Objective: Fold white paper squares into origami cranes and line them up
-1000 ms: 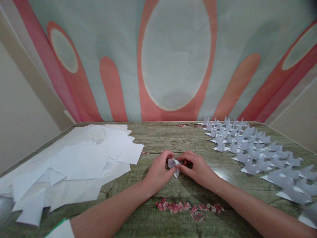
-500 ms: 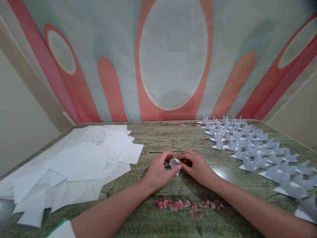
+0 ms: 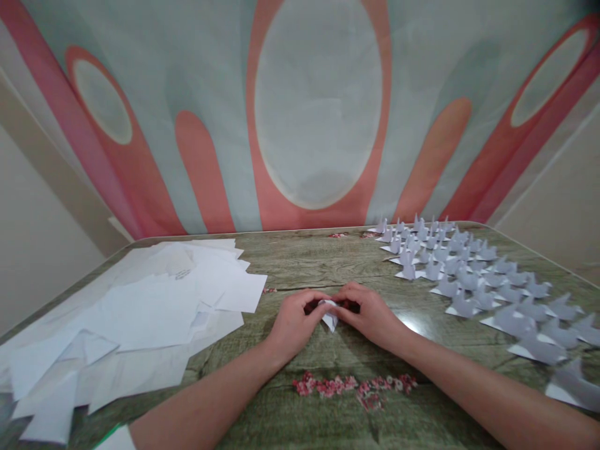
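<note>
A small folded piece of white paper is pinched between my two hands just above the middle of the table. My left hand grips it from the left, thumb and fingers closed on its upper part. From the right, my right hand holds the same piece, its thumb tip close to the left thumb. A pointed lower end sticks out beneath the thumbs. The fingers cover the rest of the paper.
Overlapping white paper sheets spread over the table's left side. Rows of folded white paper birds stand along the right. The wood-patterned table carries pink flower prints and meets a patterned backdrop behind.
The paper showed a rounded, curled face before; now a flatter pointed end hangs below the thumbs. Both thumbs have come closer together over it. The view has shifted slightly.
</note>
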{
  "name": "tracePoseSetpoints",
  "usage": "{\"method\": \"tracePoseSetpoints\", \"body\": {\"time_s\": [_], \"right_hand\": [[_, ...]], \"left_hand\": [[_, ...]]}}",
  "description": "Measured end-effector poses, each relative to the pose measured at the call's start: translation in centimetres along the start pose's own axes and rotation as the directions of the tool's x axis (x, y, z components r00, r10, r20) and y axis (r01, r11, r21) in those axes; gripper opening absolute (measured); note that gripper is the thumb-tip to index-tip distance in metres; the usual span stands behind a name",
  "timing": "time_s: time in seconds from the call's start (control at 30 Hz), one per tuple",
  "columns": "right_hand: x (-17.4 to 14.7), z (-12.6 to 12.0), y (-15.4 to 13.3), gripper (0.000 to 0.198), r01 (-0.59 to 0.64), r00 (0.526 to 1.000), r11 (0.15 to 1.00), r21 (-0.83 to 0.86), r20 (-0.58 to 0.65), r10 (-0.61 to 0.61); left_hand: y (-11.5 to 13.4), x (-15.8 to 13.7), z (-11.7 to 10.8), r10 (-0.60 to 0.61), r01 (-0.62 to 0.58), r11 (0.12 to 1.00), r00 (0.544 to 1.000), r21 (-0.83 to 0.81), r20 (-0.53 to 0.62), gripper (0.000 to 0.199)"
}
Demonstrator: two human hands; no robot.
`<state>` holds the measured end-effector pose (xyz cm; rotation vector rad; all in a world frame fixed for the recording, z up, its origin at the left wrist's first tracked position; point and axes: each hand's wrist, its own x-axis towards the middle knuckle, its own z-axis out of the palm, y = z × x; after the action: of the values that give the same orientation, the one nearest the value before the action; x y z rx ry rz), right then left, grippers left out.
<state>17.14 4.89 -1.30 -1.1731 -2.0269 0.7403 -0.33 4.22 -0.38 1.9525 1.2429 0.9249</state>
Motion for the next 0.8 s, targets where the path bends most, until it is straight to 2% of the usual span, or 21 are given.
{"method": "tracePoseSetpoints", "body": {"time_s": [0.23,0.53,0.8], "right_hand": [[-0.06,-0.45,0.22,0.017,0.035,0.998,0.999,0.013,0.054,-0.036],[-0.06,-0.15,0.22,0.014,0.041,0.999,0.999,-0.028,0.003,-0.041],[-0.11,-0.04,0.24,0.012,0.037,0.999,0.999,-0.034,-0.011,-0.038]], "left_hand": [[-0.04,0.08,-0.01,-0.006,0.006,1.000,1.000,0.015,0.000,0.017],[0.09,0.17,-0.19,0.076,-0.078,0.996,0.997,0.038,0.028,0.016],[0.42,0.03,-0.20,0.043,-0.044,0.999,0.999,0.017,0.031,0.016]]}}
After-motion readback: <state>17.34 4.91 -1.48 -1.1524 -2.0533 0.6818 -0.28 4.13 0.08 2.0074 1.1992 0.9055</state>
